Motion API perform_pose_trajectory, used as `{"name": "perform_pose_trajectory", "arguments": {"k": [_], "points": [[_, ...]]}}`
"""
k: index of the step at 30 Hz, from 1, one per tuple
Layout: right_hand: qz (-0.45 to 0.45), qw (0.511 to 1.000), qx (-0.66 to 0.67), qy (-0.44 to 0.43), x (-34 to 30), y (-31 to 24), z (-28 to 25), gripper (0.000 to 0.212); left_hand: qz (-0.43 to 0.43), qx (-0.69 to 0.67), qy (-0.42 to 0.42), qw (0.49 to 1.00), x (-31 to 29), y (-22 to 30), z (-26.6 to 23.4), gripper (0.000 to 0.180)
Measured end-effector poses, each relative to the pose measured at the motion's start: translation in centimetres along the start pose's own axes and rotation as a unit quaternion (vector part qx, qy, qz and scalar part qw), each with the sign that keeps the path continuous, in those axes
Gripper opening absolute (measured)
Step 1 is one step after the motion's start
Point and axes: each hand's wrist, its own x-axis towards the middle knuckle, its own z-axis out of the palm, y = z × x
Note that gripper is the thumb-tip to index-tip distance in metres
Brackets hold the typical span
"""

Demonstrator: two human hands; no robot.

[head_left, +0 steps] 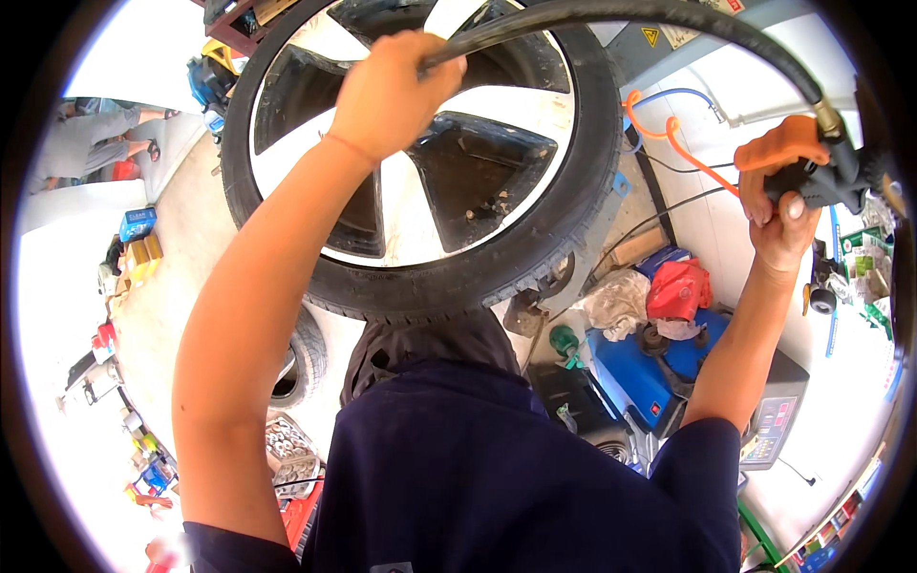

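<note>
A large wheel lies flat in front of me: a black tyre (411, 291) on a silver and black alloy rim (406, 215). Over the rim, my left hand (392, 95) is closed round the end of a thick black hose (611, 11). That hose arches to the right and joins a tyre inflator gun (785, 153) with an orange part and a brass fitting. My right hand (785, 234) grips the gun from below, off to the right of the wheel. An orange coiled air line (702, 164) runs toward the gun. The hose's tip is hidden by my left hand.
At the right stands a blue machine (621, 377) with a control panel (769, 425), a red plastic bag (678, 289) and a clear bag (616, 301). A second tyre (308, 353) and a tray of small parts (289, 444) sit lower left. Black cables cross beside the wheel.
</note>
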Motion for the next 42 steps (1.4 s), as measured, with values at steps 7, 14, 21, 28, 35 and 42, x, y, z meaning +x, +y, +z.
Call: {"name": "perform_pose_trajectory", "arguments": {"k": [7,14,21,28,35,42], "points": [[0.024,0.988,0.153,0.024,0.1,2.3,0.8,0.053,-0.15,-0.029,-0.345,0.926,-5.3,3.3,0.3,0.033],[0.085,0.981,0.171,0.044,-0.1,4.2,3.0,0.05,-0.202,-0.228,-0.325,0.895,-8.5,1.6,-1.5,0.038],[0.132,0.981,0.139,0.041,-0.8,5.3,4.3,0.049,-0.228,-0.351,-0.302,0.856,-10.0,1.2,-0.9,0.039],[0.162,0.981,0.103,0.009,-0.8,5.8,6.1,0.05,-0.23,-0.311,-0.282,0.878,-10.7,-0.3,1.3,0.019],[0.163,0.982,0.094,0.029,-0.6,5.3,6.3,0.053,-0.238,-0.288,-0.287,0.882,-10.4,-0.2,2.4,0.017],[0.18,0.98,0.082,0.035,-0.3,4.9,5.9,0.052,-0.195,-0.211,-0.308,0.907,-9.6,0.7,2.9,0.016]]}}
